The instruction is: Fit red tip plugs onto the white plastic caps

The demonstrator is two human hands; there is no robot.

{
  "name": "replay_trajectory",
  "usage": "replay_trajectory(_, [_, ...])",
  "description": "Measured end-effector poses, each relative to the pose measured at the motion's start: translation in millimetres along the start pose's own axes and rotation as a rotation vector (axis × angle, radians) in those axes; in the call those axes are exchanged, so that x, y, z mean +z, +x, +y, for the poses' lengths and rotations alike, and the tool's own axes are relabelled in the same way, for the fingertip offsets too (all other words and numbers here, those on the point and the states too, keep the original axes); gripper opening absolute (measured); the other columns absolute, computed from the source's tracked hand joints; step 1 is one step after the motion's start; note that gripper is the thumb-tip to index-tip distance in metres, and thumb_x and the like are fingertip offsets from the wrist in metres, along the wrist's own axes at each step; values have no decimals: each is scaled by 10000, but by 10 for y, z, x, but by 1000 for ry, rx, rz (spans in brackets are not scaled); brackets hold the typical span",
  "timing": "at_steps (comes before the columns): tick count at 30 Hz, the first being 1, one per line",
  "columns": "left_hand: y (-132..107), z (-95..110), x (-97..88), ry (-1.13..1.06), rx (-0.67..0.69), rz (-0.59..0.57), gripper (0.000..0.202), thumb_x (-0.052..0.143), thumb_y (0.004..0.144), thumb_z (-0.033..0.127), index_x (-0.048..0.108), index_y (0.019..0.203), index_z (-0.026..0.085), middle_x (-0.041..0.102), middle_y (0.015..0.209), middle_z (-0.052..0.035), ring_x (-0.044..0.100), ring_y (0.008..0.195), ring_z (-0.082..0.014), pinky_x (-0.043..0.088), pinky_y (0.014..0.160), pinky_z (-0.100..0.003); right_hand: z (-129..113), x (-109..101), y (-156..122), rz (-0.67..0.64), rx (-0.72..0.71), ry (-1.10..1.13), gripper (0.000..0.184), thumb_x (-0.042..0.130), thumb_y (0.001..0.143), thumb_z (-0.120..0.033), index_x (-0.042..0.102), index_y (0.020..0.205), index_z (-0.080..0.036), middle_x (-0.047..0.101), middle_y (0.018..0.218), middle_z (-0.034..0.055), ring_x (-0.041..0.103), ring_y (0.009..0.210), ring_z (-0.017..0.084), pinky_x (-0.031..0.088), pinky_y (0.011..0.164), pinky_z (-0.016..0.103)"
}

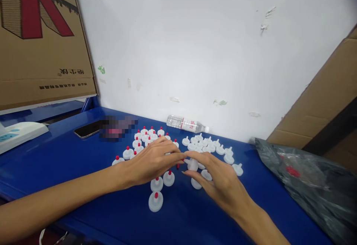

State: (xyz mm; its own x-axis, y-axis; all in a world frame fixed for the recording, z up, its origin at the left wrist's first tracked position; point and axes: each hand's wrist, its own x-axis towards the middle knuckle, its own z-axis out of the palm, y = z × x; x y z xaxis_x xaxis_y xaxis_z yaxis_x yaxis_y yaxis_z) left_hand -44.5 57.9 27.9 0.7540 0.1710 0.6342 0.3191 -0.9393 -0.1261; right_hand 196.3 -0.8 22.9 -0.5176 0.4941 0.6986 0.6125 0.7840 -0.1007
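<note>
My right hand (219, 170) is curled round a white plastic nozzle cap (192, 164), its spout turned toward the left. My left hand (156, 158) reaches across with its fingertips pinched together at that spout, where a bit of red, apparently a small red tip, shows between the fingers. The fingers of both hands meet there. Left of the hands stand white nozzle caps with red tips (155, 201), in several loose rows partly hidden by my left hand. Behind and under my right hand lie white nozzle caps without red tips (229, 158).
A clear plastic bottle (186, 123) lies along the wall. Further left are a phone (87, 129) and a blurred-out item (117, 128). A white power strip (23, 135) sits at the left edge. A grey plastic bag (304, 185) covers the blue table's (117, 215) right side, beside cardboard.
</note>
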Motion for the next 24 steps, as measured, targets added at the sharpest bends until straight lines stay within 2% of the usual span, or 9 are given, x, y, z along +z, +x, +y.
replay_trajectory(3, [4,-15,14,-36,-37,8,121,512,1085,201,618,1135,167,672,909,-48,545,793,-171,427,750,-325,-32,9,14,58,8,26,370,655,1006,-260,526,1353,-255,727,1112,41,727,989,174,609,858,293])
replay_trajectory(6, [14,-16,18,-101,-53,7,194,436,1104,184,623,1061,156,641,844,-41,513,751,-165,421,730,-317,-61,15,28,101,10,44,282,673,995,-245,546,1247,-230,722,1060,39,725,952,167,603,841,280])
replay_trajectory(13, [63,56,-7,-237,-119,-23,290,382,1083,138,590,882,167,563,731,-5,453,659,-151,383,672,-298,-80,24,54,79,-27,40,92,629,1015,-191,551,1026,-239,705,985,31,732,982,163,596,832,266])
replay_trajectory(19, [61,58,-21,-329,-175,-65,252,417,1051,112,572,864,178,579,746,1,481,681,-149,388,682,-282,-60,51,34,74,-50,-3,118,601,1025,-199,541,930,-233,728,983,70,751,962,210,609,751,283])
replay_trajectory(24, [61,50,-42,-390,-217,-104,244,439,1028,101,558,831,183,585,732,9,508,687,-143,409,692,-267,-63,59,38,100,-101,-42,115,599,1027,-201,545,927,-225,740,1058,99,741,845,186,613,753,304])
